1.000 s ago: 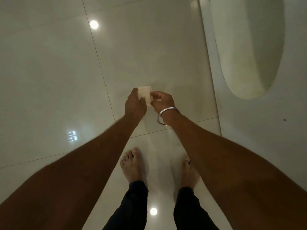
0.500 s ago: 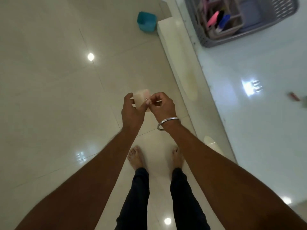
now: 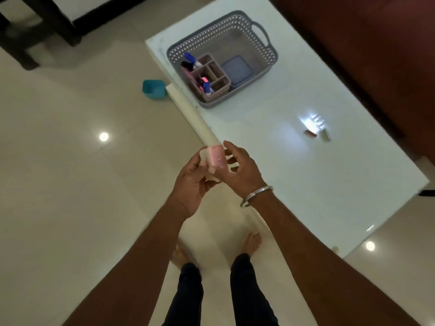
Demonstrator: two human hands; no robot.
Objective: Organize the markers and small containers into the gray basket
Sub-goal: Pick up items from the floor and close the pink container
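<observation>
While markers point(image 3: 205, 85) are already stood in the gray basket point(image 3: 270, 58), a pink-lidded container point(image 3: 215, 158) is gripped by the left hand point(image 3: 194, 177) (right hand point(image 3: 243, 169) spread loose beside it), well apart from the basket; two small items point(image 3: 310, 133) are left out.

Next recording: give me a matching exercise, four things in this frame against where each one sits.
Things:
1. teal tub
2. pink box
3. marker holder
4. small red item

Places:
A. inside the gray basket
B. on the floor beside the table
C. out on the table, near the glare
D. gripped by the left hand

Pairs: 1-B, 2-D, 3-A, 4-C
</observation>
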